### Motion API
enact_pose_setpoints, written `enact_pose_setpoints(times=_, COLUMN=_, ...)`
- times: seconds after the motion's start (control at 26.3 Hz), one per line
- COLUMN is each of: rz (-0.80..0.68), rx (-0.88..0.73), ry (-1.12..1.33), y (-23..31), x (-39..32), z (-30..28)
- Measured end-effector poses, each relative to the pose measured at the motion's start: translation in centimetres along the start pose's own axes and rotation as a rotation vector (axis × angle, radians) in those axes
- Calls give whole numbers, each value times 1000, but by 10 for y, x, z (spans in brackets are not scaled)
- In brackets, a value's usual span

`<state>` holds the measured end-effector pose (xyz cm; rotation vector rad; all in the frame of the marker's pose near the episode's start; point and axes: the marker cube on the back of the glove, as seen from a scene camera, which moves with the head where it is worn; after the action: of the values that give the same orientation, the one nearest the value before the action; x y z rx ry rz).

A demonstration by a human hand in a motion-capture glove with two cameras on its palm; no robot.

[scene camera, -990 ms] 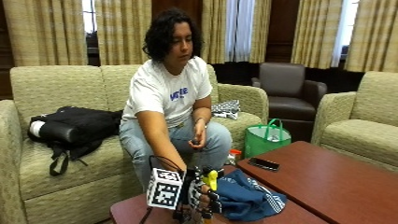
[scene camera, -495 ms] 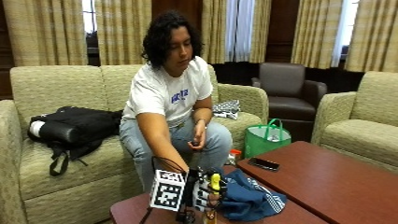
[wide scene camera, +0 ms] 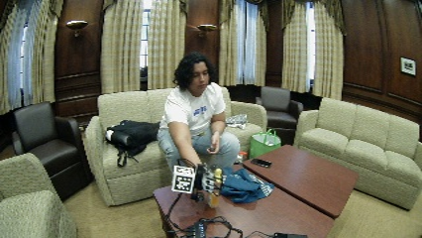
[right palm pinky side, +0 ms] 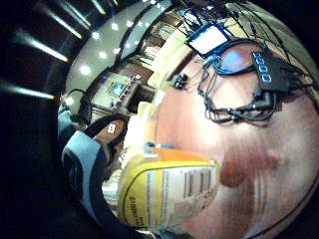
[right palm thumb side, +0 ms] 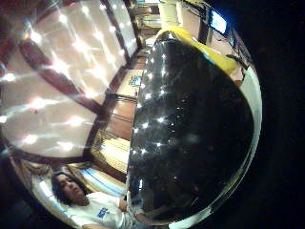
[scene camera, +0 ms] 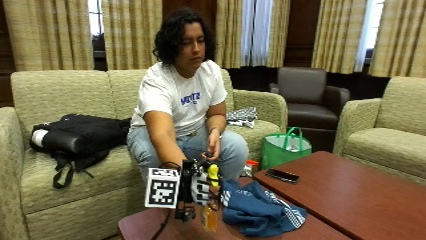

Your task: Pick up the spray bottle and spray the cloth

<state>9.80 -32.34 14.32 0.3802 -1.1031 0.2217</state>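
Spray bottle: a slim clear plastic bottle of amber liquid [scene camera: 210,218] with a yellow trigger head [scene camera: 213,174], upright.
Bottle label: yellow and white printed wrap with a barcode [right palm pinky side: 169,191], seen close against the palm.
Bottle position: within the fingers of the gloved right hand [scene camera: 197,186], trigger head rising just above them, base below them at the table surface; contact with the table cannot be told.
Cloth: a crumpled blue fabric with white stripes [scene camera: 259,212], lying in a heap on the table.
Cloth position: just beside the fingers, on the bottle's far side from the palm, apparently touching the bottle.
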Motion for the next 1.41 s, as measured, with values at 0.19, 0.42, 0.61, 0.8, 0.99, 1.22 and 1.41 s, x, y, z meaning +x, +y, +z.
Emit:
enact_pose_setpoints(times=0.19, rz=-7, rx=-168, ry=-65, y=10, x=-47, z=-26)
enact_pose_setpoints(times=0.42, rz=-41, rx=-391, ry=79, y=15, x=-120, z=-29)
enact_pose_setpoints(times=0.61, rz=-96, rx=-492, ry=365, y=24, x=-161, z=-17)
enact_pose_setpoints(times=0.8, rz=-172, rx=-562, ry=696, y=36, x=-174, z=10)
enact_pose_setpoints(times=0.99, rz=-231, rx=-661, ry=957, y=40, x=-160, z=41)
enact_pose_setpoints(times=1.22, rz=-289, rx=-726, ry=1254, y=56, x=-128, z=76)
enact_pose_setpoints(times=1.41, rz=-360, rx=-754, ry=1535, y=66, x=-106, z=97)
